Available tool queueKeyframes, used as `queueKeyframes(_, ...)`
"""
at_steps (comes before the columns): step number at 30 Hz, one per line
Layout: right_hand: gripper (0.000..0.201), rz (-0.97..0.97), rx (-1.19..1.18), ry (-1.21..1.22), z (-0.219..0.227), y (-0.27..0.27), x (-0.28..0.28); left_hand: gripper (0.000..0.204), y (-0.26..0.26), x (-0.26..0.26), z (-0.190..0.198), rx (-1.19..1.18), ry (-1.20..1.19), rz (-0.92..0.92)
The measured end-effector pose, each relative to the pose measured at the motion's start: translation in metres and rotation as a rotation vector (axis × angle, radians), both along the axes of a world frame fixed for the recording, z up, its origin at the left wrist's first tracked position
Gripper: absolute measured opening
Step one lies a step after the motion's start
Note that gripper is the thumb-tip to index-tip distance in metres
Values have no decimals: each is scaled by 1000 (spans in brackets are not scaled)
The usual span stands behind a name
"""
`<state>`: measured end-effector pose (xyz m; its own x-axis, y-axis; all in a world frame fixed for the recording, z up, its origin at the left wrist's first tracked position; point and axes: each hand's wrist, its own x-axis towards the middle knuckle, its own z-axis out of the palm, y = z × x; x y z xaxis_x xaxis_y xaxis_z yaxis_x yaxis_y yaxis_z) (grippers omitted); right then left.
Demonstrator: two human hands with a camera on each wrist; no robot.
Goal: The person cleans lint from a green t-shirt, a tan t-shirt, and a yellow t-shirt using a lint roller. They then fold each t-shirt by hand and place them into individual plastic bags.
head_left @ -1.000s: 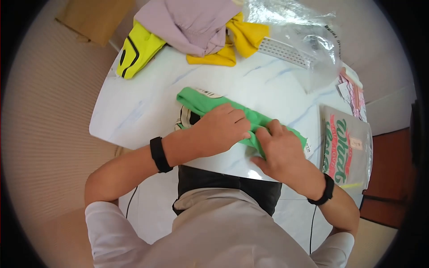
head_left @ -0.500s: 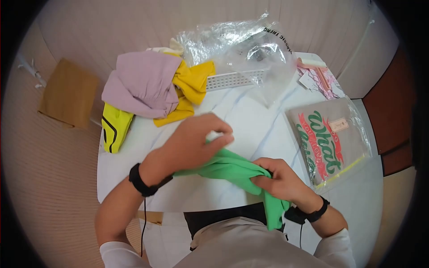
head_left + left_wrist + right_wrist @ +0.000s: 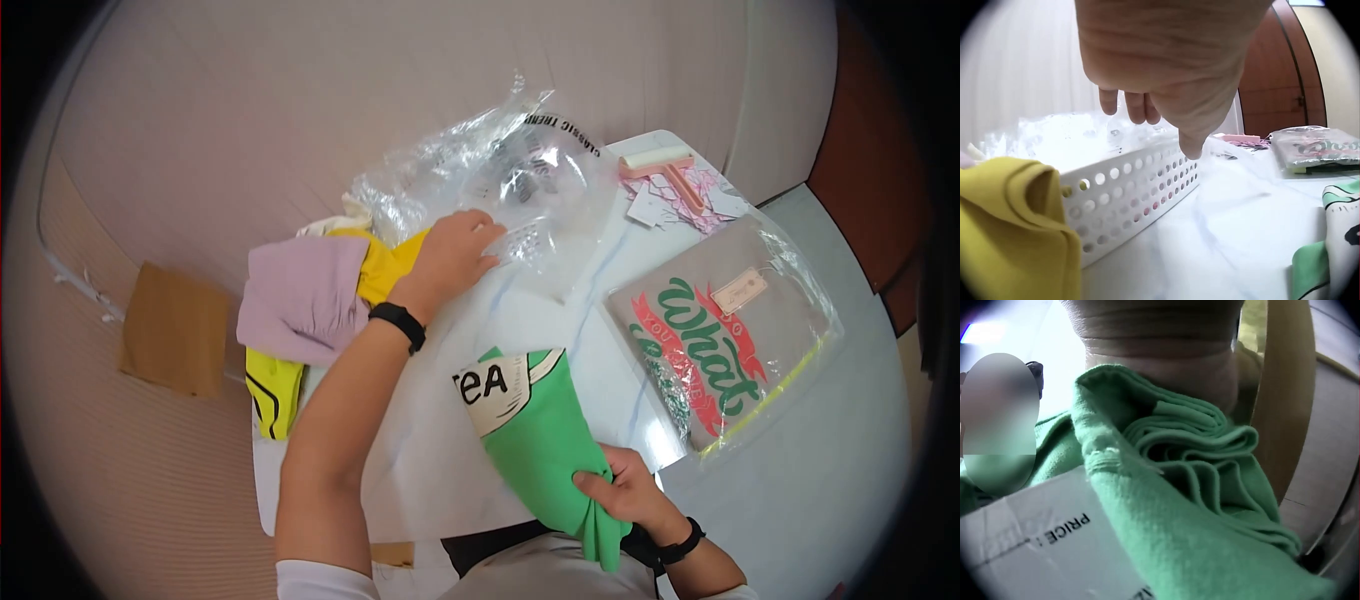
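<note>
My right hand [image 3: 635, 490] grips a folded green garment [image 3: 540, 460] at its lower end, thumb on top. The garment has a cream patch with black letters at its far end. Layered folds of the green garment [image 3: 1179, 506] fill the right wrist view, with a white price tag [image 3: 1054, 544] hanging against them. Over the white perforated basket [image 3: 1110, 215] reaches my left hand [image 3: 1166, 69], fingers pointing down and holding nothing. In the head view the left hand [image 3: 455, 255] overlaps the clear plastic bag [image 3: 520, 190] on the basket.
Mauve cloth [image 3: 300, 295], yellow cloth [image 3: 390, 265] and a neon-yellow piece [image 3: 275, 390] are heaped at the table's left. A bagged grey garment [image 3: 690, 350] lies at the right. Behind it sits a pink lint roller [image 3: 685, 185] on paper tags [image 3: 715, 205].
My left hand has let go of the green garment and moved forward to the basket. The right hand has lifted the garment toward my body. The head view has shifted.
</note>
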<state>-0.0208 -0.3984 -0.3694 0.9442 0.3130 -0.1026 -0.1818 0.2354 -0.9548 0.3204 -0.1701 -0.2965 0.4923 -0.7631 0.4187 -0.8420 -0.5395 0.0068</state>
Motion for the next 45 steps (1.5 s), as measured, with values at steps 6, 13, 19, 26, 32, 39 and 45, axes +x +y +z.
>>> queueKeyframes(6,30,21,22,-96,-3,-2,6,16,-11,3,-5,-109,-43,-10)
queueKeyframes(13,26,22,12,-153,-7,-5,8,6,0,0,82,-533,-118,269)
queueKeyframes(19,29,3,-4,-195,0,-6,10,21,121,-10,203,-943,-142,452)
queueKeyframes(26,30,38,-10,-95,0,-7,12,16,233,-192,260,-661,-822,642)
queueKeyframes(32,29,13,-59,-125,-2,-3,13,26,148,-319,169,127,-321,583)
queueKeyframes(39,26,89,103,227,12,-6,18,17,109,-323,42,-85,651,463)
queueKeyframes(45,24,134,-73,382,15,-5,25,16,121,-302,-45,-506,1026,650)
